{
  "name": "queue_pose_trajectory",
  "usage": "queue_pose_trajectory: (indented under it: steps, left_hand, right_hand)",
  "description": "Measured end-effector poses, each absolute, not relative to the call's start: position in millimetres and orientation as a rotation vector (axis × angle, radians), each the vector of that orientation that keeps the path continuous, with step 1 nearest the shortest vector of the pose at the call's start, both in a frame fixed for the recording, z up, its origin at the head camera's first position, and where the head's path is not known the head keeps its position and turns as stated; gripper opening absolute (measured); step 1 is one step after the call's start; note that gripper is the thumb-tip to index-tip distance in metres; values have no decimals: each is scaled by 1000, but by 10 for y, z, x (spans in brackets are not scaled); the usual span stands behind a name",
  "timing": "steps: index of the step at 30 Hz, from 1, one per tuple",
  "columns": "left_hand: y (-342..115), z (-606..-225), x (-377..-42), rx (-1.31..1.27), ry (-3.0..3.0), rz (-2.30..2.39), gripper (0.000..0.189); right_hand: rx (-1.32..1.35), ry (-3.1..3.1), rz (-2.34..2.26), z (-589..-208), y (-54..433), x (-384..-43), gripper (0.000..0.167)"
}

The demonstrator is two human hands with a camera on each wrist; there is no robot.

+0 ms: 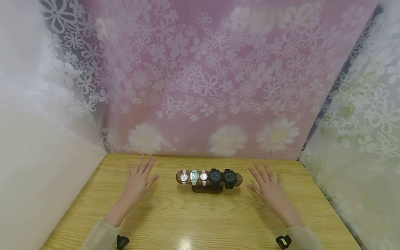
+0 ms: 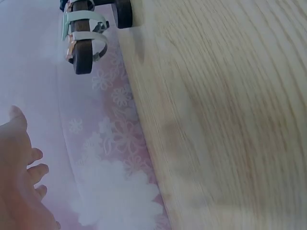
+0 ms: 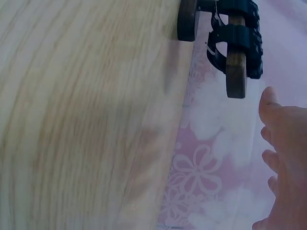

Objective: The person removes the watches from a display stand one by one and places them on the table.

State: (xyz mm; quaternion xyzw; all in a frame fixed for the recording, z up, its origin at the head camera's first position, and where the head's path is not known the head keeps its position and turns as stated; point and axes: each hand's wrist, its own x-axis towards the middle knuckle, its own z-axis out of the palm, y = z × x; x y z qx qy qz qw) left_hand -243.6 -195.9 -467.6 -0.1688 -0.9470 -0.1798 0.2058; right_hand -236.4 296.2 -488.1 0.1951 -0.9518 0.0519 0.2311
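Watch stand [image 1: 207, 189]: best steadied at one end of its bar by the left hand [image 1: 136, 184] while the right hand [image 1: 269, 187] deals with a strap, since a raised bar on a narrow base could tip under a one-sided pull (a judgement, as neither hand touches it).
Looped straps: probably safer eased along the bar towards the nearer end than tugged upward; neighbouring watches sit close, so a light pinch would suit.
Stand's place: lower centre of the head view, between the hands and apart from both; the right thumb is nearer its end than the left thumb is.
Watch row, left to right: white-strapped watch [image 1: 184, 177], mint watch [image 1: 194, 176], pale watch [image 1: 203, 177], then black watch [image 1: 215, 176] and outer black watch [image 1: 229, 176].
Left hand's state: fingers straight and spread, holding nothing, nearest the white-strapped watch; in its wrist view the stand shows at upper left, above the thumb.
Right hand's state: fingers likewise spread and bare of any object, nearest the outer black watch; its wrist view puts the stand at upper right.
Table [image 1: 200, 215]: wood-grained, across the bottom of the head view, with the stand towards its far edge.
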Motion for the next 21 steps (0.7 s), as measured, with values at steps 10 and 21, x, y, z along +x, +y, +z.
queue_pose_trajectory:
  steps: [10,21]
  left_hand:
    - [-1702,-4640,-2493,-520,-2641,-589,66]
    - [-1462,-4693,-2567,-593,-2615,-609,63]
  right_hand:
    - [607,-2608,65,-4992,2763,-2348,75]
    - [646,-2574,125,-5046,2606,-2314,72]
